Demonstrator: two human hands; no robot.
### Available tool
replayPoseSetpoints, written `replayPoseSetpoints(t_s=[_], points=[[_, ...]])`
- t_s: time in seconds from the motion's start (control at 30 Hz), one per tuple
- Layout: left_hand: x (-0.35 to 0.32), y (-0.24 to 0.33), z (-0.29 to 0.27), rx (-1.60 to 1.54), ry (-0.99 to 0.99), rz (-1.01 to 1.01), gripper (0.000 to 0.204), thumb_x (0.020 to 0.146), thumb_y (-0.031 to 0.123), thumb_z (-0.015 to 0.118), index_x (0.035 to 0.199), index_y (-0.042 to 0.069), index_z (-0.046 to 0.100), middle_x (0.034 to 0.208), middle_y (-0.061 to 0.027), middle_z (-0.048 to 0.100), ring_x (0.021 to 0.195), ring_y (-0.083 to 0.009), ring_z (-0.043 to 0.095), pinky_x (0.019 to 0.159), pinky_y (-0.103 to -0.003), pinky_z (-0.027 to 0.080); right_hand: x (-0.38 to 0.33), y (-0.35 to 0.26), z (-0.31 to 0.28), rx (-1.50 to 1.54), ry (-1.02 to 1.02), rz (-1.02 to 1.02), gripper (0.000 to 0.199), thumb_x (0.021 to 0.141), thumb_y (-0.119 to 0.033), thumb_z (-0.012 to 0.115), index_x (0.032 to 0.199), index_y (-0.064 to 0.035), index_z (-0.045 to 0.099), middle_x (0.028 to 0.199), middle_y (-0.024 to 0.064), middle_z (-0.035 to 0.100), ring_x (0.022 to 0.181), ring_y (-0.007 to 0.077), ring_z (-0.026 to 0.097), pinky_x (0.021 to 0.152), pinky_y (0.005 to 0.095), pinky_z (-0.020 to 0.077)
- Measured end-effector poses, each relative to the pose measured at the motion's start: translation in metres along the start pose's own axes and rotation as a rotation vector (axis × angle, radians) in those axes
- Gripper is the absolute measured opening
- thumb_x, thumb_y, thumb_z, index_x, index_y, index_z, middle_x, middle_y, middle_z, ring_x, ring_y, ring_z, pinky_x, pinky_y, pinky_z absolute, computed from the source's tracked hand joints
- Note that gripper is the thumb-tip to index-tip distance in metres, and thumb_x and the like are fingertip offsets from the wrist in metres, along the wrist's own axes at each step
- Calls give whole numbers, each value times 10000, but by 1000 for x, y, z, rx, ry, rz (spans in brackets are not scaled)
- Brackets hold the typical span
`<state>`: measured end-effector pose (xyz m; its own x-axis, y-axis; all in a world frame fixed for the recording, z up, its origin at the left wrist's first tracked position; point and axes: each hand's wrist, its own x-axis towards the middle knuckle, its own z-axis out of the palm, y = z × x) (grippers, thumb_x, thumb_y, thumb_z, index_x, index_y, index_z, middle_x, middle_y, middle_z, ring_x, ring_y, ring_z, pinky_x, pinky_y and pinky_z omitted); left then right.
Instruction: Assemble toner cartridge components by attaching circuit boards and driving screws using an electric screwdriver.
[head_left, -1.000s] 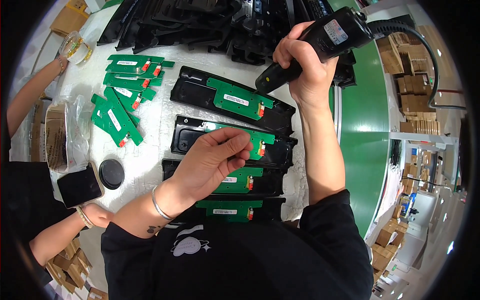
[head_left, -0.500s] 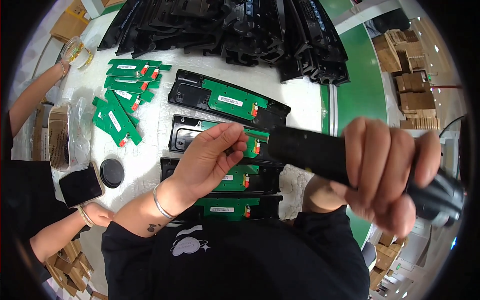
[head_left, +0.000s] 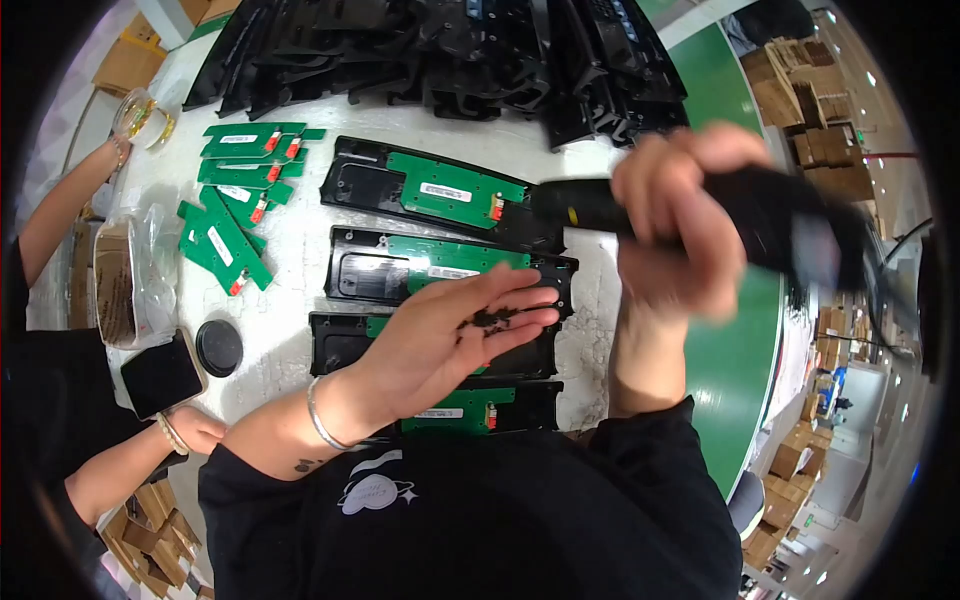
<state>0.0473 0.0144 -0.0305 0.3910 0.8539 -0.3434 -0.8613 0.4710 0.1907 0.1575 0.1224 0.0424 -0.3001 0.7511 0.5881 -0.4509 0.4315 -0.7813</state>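
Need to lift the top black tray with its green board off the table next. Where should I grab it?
Judging by its pose, take the top black tray by its bare left end, coming from the left. The green board covers the middle and right, and the right hand with the black tool hovers there.

Green boards (head_left: 455, 190), black trays (head_left: 350, 275)

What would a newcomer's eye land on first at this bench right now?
First, the blurred right hand gripping a black handheld power tool at right, above the white table. At centre, the left hand lies palm up, cupping small dark screws over a column of four black plastic trays holding green circuit boards. Loose green circuit boards are heaped to the left.
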Motion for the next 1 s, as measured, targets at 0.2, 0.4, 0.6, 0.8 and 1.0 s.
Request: replayPoseSetpoints(t_s=[0.2,0.4,0.6,0.8,1.0], points=[[-5,5,-9,122,25,-5,293,935,90,326,1150,-95,401,1078,-242,529,980,-312,567,855,-333,482,19,39,-40,-38,134,88,190,672,59,490,861,42,485,590,61,489,454,131,450,458,263,395],[-10,6,-17,260,-8,22,197,950,149,328,1047,-3,407,964,-204,566,912,-278,591,782,-307,499,19,46,-40,-5,131,93,194,663,69,485,854,41,493,589,63,486,451,135,454,458,265,397],[-11,8,-23,309,-59,31,157,909,150,468,959,6,509,861,-105,595,762,-151,588,679,-220,477,23,47,-40,-15,111,136,178,664,68,484,839,41,499,588,63,492,455,137,462,465,266,402],[-11,8,-27,291,89,83,167,843,87,571,975,-14,585,853,-83,608,730,-114,583,655,-212,482,24,50,-38,-154,89,169,156,678,-7,481,830,25,472,555,70,447,461,146,411,508,303,393],[-9,13,-32,218,30,44,165,838,75,572,977,-14,579,868,-84,615,766,-131,603,677,-215,504,29,53,-37,-204,-34,190,112,675,-4,479,785,14,475,542,71,437,450,143,407,487,295,380]])
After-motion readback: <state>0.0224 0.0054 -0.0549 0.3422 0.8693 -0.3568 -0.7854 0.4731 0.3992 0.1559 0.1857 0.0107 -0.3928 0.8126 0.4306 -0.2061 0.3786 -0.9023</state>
